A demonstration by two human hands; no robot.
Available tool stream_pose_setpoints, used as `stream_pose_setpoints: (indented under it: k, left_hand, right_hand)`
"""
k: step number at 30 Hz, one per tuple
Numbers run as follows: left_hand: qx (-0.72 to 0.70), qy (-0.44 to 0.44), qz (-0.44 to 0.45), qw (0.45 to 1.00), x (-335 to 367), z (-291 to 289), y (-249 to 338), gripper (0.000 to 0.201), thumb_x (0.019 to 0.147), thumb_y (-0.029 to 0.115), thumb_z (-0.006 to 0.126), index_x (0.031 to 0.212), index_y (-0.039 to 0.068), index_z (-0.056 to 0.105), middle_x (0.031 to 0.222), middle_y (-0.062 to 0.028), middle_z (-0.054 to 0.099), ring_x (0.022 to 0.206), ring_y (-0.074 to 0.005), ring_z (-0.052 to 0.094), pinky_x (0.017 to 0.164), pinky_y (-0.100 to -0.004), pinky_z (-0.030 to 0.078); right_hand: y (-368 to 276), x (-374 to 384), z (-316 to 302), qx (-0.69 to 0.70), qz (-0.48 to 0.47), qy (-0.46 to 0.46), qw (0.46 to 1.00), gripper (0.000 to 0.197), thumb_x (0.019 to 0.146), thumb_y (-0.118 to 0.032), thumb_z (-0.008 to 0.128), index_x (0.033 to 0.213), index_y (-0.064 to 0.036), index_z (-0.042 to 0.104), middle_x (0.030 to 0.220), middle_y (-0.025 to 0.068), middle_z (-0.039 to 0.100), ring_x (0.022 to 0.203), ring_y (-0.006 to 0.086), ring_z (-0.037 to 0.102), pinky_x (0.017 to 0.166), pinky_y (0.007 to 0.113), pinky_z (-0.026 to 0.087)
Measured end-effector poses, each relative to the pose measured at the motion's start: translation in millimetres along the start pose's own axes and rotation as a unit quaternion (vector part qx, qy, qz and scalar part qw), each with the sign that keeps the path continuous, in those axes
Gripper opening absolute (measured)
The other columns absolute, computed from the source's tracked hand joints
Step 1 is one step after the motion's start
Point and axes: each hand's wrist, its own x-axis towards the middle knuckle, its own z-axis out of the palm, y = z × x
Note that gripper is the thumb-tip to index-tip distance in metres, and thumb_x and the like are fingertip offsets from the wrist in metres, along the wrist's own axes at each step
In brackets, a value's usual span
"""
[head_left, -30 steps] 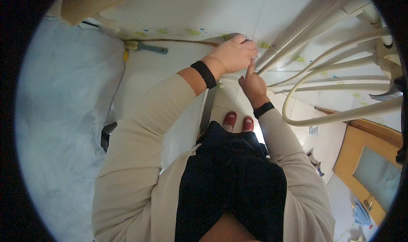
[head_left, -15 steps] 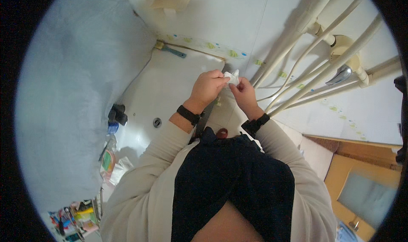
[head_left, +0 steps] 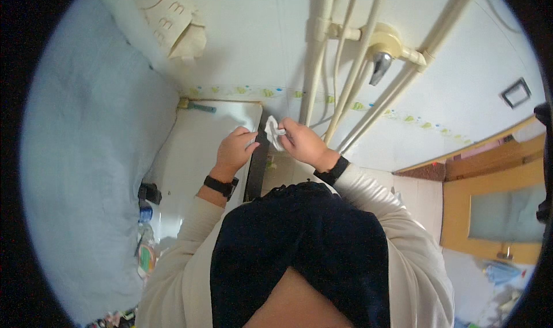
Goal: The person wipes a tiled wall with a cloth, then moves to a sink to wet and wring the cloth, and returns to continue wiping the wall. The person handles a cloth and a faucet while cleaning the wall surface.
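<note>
A crumpled white tissue (head_left: 273,134) is pinched in my right hand (head_left: 303,144), its loose folds hanging left of the fingers. My left hand (head_left: 233,153) is apart from the tissue, over the white washbasin-like surface (head_left: 199,149) near its dark right edge. Its fingers are a little bent with the thumb held away from them, and nothing shows in the grasp. Both wrists wear black straps.
A brush (head_left: 200,107) lies along the far edge of the white surface. Cream pipes and a tap with a metal lever (head_left: 380,69) run up the tiled wall. A pale blue curtain (head_left: 86,155) hangs at left. A wooden door (head_left: 455,221) stands at right.
Both hands were together on the tissue; now the left has let go and moved left, while the right holds it. The view has shifted, bringing the tap nearer the middle.
</note>
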Motion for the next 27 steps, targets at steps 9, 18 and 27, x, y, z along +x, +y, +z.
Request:
stream_pose_setpoints:
  k: [9,18,27]
  left_hand:
    - [-0.03,-0.036,0.013,0.999,9.4,-2.1,-18.8,0.028,0.081,0.016,0.071,0.107,0.005,0.069,0.098,-0.0114,0.063,0.078,-0.0261,0.063,0.071,-0.0344,0.051]
    - [-0.05,-0.036,0.043,0.997,34.2,7.5,12.3,0.024,0.081,0.013,0.07,0.103,0.003,0.07,0.093,-0.011,0.063,0.073,-0.0249,0.062,0.068,-0.0332,0.05]
    - [-0.042,-0.123,0.116,0.985,59.5,37.3,75.0,0.025,0.08,0.01,0.069,0.103,-0.001,0.069,0.085,-0.0135,0.064,0.072,-0.0266,0.062,0.066,-0.0322,0.049]
  right_hand:
    - [3.3,-92.5,-82.5,0.043,0.007,0.134,0.99,0.014,0.086,-0.005,0.057,0.1,-0.0046,0.055,0.077,0.0068,0.06,0.065,0.0179,0.061,0.058,0.032,0.049]
    - [78.3,-155.6,-147.0,-0.226,0.196,0.283,0.911,0.018,0.078,-0.003,0.06,0.096,-0.0072,0.059,0.084,0.0101,0.062,0.077,0.0328,0.061,0.074,0.043,0.045]
    - [140.6,-150.0,-177.1,-0.22,0.244,0.417,0.848,0.016,0.083,-0.006,0.062,0.099,-0.0034,0.061,0.087,0.017,0.056,0.076,0.0332,0.057,0.069,0.039,0.048]
